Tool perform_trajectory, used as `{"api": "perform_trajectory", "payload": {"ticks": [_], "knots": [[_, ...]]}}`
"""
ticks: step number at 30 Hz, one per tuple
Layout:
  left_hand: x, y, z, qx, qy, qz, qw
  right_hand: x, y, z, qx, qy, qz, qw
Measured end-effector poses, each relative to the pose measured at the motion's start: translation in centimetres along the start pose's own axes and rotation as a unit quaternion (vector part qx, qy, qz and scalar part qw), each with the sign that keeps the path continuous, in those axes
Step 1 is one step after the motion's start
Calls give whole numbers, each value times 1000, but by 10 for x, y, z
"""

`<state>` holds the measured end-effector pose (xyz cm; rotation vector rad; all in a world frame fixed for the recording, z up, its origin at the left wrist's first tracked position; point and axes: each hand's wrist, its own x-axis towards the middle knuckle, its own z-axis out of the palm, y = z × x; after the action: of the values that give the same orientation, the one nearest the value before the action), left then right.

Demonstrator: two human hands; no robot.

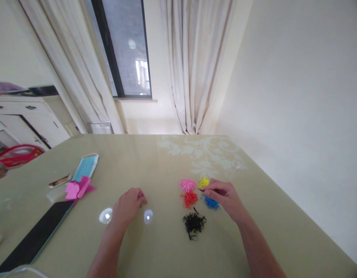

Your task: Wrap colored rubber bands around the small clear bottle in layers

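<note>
Small rubber bands lie on the table in loose piles sorted by colour: pink [187, 185], yellow [203, 182], red [189, 199], blue [211, 202] and, nearest me, black [194, 222]. My right hand [225, 195] is closed in a pinch over the yellow and blue piles, partly covering both. A small dark rubber band [201, 189] sticks out from its fingertips. My left hand [128, 204] rests on the table left of the piles, fingers curled together. Tiny reddish-brown loops [145, 201], seemingly rubber bands, show at its fingertips.
On the table's left are a black flat slab [36, 235], a pink cloth-like piece [79, 188], a blue face mask [86, 167] and a small flat packet [59, 180]. A wall [306, 116] borders the table's right side; curtains [192, 65] hang beyond it.
</note>
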<state>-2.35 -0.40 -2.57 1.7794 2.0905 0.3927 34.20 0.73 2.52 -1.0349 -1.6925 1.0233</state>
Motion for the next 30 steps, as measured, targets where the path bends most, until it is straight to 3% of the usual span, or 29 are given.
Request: {"api": "perform_trajectory", "payload": {"ticks": [5, 9, 13, 18, 22, 30], "knots": [[4, 1, -2, -51, -13, 4, 999, 0, 1, 10, -92, -203, 52, 973], [4, 12, -7, -179, -35, 55, 982, -1, 8, 13, -126, -259, 71, 955], [-5, 37, -6, -262, -57, 121, 956, -2, 7, 21, -119, -221, 57, 966], [-20, 68, 7, -316, -96, 140, 933, -5, 4, 55, -118, -104, 23, 987], [-27, 80, 12, -345, -107, 149, 921, -7, 6, 76, -97, -67, 15, 993], [-29, 85, 21, -421, -143, 163, 880, -7, 13, 74, -66, -4, -19, 998]]}}
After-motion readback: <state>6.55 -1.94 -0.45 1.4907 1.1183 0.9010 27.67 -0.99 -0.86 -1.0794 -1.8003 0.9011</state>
